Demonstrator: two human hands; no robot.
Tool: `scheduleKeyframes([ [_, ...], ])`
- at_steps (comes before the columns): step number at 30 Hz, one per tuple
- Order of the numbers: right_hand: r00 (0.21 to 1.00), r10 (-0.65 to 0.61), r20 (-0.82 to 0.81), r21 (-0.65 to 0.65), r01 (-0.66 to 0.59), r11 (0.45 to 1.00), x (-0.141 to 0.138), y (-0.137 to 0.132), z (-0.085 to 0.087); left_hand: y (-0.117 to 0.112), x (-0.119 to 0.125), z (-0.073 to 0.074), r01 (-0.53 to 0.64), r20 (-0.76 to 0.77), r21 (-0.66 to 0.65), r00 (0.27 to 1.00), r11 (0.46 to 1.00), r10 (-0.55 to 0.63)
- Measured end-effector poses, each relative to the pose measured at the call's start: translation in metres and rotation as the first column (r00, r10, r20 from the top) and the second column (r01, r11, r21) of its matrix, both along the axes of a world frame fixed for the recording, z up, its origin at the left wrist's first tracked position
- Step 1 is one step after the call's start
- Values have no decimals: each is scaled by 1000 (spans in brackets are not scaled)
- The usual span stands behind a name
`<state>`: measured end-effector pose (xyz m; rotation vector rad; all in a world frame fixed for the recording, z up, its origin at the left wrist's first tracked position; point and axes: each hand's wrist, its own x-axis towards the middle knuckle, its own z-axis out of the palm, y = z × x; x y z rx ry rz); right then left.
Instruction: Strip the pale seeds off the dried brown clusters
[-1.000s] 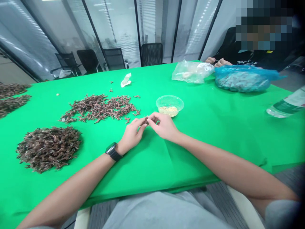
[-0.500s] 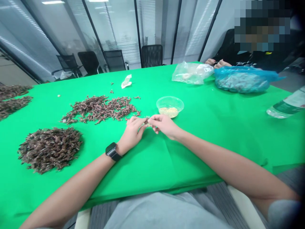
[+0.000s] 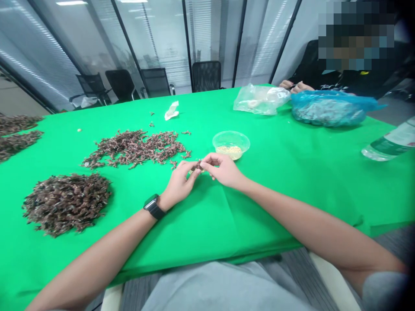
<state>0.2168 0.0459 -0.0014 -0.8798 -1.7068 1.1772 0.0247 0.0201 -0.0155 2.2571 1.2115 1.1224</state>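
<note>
My left hand (image 3: 179, 183) and my right hand (image 3: 223, 170) meet above the green cloth (image 3: 207, 224), their fingertips pinching a small brown dried pod (image 3: 198, 166). Pale seeds lie just under the pinch. Nearest my right hand stands a clear plastic bowl (image 3: 231, 144) holding pale yellow seeds. A loose spread of brown pods (image 3: 134, 147) lies just beyond my left hand, and a dense heap of them (image 3: 66, 205) lies further left. A black smartwatch (image 3: 154, 206) sits on my left wrist.
A co-worker's hands (image 3: 296, 86) rest behind a blue plastic bag of pods (image 3: 329, 110). A clear plastic bag (image 3: 259, 100), crumpled white wrapper (image 3: 171, 110) and water bottle (image 3: 389, 144) lie on the cloth. More pods (image 3: 16, 125) lie far left.
My fingers have curled further around the small brown pod. Both hands stay in nearly the same place above the cloth.
</note>
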Motion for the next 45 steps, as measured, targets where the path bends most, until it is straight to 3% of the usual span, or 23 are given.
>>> scheduleKeyframes([
  [6, 992, -103, 66, 243, 84, 966, 1, -1, -1, -1, 1, 1, 2, 30, -34, 1000, 999, -1],
  [11, 985, -127, 115, 416, 69, 907, 2, 0, -4, -1, 1, -1, 5, 56, -48, 998, 999, -2],
  [14, 979, -143, 142, 480, 58, 875, 3, 0, -4, -1, 1, -2, 2, 64, -55, 998, 998, 1],
  [17, 979, -148, 143, 474, 63, 878, 3, 0, -4, -1, 1, -3, -6, 67, -51, 998, 999, 10],
  [24, 993, -101, 64, 245, 83, 966, -2, -6, -1, 0, 1, -4, -48, 38, 51, 998, 998, 46],
  [28, 997, -77, -2, -19, 77, 997, -5, -8, 4, 0, 0, -3, -38, -62, 165, 997, 986, 48],
  [30, 998, -55, -44, -197, 46, 979, -5, -8, 6, 1, -2, -3, -28, -136, 220, 989, 975, 59],
  [33, 984, -10, -180, -439, -71, 896, -3, -7, 8, 1, -4, -3, -5, -222, 270, 973, 963, 68],
  [36, 963, 23, -267, -544, -171, 821, -1, -4, 8, 1, -5, -2, 4, -194, 269, 980, 963, 50],
  [38, 971, 17, -238, -527, -144, 838, 1, -2, 8, 0, -4, -1, 9, -138, 241, 990, 970, 26],
  [40, 985, -3, -170, -445, -74, 893, 2, -2, 7, -2, -2, 1, 10, -82, 195, 997, 981, 6],
  [43, 998, -52, -39, -217, 43, 975, 2, -1, 5, -5, 2, 3, 1, 5, 108, 1000, 994, -2],
  [45, 994, -108, 27, -35, 109, 993, 3, 0, 3, -7, 4, 4, -10, 53, 34, 999, 999, 8],
])
